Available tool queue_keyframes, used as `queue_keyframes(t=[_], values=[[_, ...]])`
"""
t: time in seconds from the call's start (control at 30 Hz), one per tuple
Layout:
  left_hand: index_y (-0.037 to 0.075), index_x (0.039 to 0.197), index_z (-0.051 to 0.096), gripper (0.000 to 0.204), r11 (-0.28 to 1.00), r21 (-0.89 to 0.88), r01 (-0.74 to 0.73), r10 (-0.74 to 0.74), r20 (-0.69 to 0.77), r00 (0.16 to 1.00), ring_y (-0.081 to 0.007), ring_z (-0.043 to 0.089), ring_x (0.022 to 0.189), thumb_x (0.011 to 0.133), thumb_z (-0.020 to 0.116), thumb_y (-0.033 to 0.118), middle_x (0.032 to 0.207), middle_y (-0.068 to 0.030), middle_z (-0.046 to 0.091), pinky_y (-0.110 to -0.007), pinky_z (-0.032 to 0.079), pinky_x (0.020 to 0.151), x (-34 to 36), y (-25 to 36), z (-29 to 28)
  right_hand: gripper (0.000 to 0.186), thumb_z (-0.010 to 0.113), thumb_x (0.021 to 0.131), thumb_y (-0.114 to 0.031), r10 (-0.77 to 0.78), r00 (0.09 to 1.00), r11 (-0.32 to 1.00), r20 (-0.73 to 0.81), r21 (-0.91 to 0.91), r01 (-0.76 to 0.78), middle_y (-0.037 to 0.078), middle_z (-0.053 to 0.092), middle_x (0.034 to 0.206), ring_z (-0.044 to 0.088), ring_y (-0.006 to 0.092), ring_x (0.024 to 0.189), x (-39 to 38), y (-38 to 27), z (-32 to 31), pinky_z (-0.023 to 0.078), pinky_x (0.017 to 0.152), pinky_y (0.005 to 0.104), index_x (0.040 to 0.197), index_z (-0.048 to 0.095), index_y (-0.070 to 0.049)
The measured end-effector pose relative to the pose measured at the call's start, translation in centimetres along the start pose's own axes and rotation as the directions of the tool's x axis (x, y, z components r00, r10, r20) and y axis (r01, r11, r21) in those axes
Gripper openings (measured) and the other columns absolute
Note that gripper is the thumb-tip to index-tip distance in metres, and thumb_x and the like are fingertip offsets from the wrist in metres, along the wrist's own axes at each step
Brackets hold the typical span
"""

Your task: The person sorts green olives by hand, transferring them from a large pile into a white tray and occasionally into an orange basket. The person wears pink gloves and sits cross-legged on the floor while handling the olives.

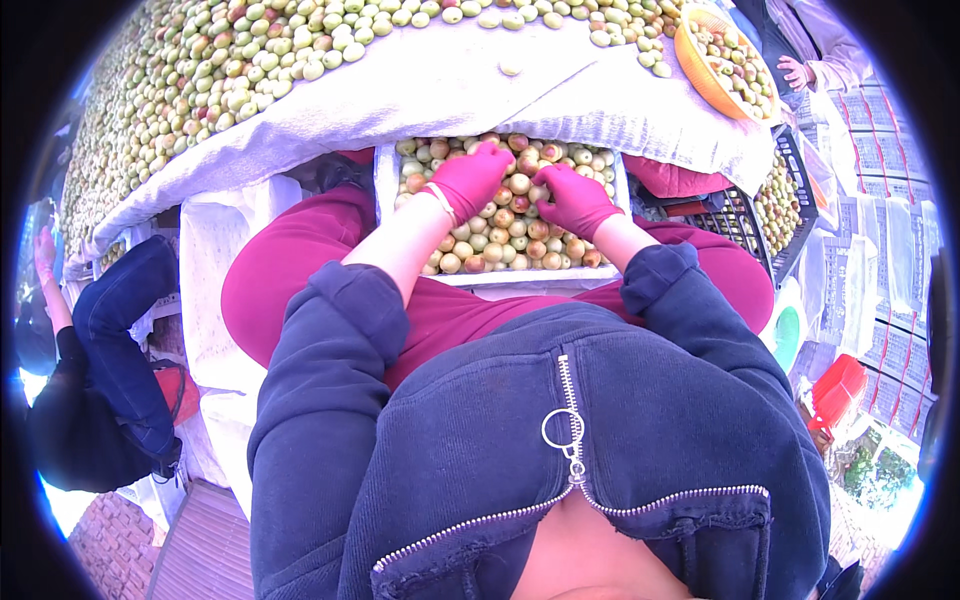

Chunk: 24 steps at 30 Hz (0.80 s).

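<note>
A white crate (386,220) of round green, yellow and reddish fruit (520,231) sits between my knees. My left hand (471,181), in a pink glove, rests over the upper middle of the fruit, fingers bent and pressed together; whatever they hold is hidden. My right hand (575,203), also pink-gloved, touches the fruit on the right, fingers curved, with thumb and forefinger apart.
A pale cloth (650,95) borders piled fruit (230,70) above. At right are an orange basket (690,60), black crate (785,255), stacked cartons (880,150) and a co-worker's hand (795,72). Another person's jeans (115,330) show at left, beside white containers (215,250).
</note>
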<state>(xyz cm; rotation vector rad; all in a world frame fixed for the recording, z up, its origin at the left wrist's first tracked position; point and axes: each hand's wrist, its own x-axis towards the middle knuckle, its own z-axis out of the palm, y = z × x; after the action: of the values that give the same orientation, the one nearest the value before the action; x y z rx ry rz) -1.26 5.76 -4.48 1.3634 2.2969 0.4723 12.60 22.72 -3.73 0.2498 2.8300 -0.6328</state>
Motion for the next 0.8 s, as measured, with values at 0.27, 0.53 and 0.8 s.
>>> queue_keyframes(t=[0.27,0.53,0.8], values=[[0.012,0.105,0.055,0.034,0.981,-0.044,0.191,-0.195,-0.253,0.948,-0.036,0.06,0.091,0.076,0.072,0.021,0.098,-0.0162,0.061,-0.041,0.049,0.078,-3.3,-8.1,-2.7,0.032,0.066,0.079,-0.029,-0.064,0.997,0.996,-0.053,-0.064,0.06,0.014,0.057,0.103,0.063,0.0316,0.086,-0.5,-0.2,0.3,0.051,0.071,0.0425,0.105,0.056,-0.014],[0.015,0.109,0.064,0.039,0.97,-0.06,0.236,-0.243,-0.299,0.923,-0.0376,0.059,0.094,0.072,0.074,0.019,0.1,-0.0199,0.059,-0.041,0.049,0.084,-2.6,-10.8,-0.5,0.034,0.064,0.079,-0.03,-0.06,0.998,0.995,-0.022,-0.082,0.059,0.016,0.058,0.1,0.062,0.0333,0.087,0.1,-0.7,0.2,0.051,0.071,0.0445,0.106,0.055,-0.012],[0.012,0.11,0.062,0.042,0.967,0.023,0.255,-0.242,-0.247,0.938,-0.0365,0.06,0.098,0.074,0.069,0.032,0.11,-0.0182,0.062,-0.046,0.048,0.086,-0.8,-11.1,0.0,0.034,0.07,0.073,-0.018,-0.076,0.968,0.9,-0.24,0.401,0.171,0.015,0.059,0.097,0.059,0.0284,0.093,-2.0,1.1,-0.4,0.048,0.082,0.0367,0.101,0.056,-0.004]])
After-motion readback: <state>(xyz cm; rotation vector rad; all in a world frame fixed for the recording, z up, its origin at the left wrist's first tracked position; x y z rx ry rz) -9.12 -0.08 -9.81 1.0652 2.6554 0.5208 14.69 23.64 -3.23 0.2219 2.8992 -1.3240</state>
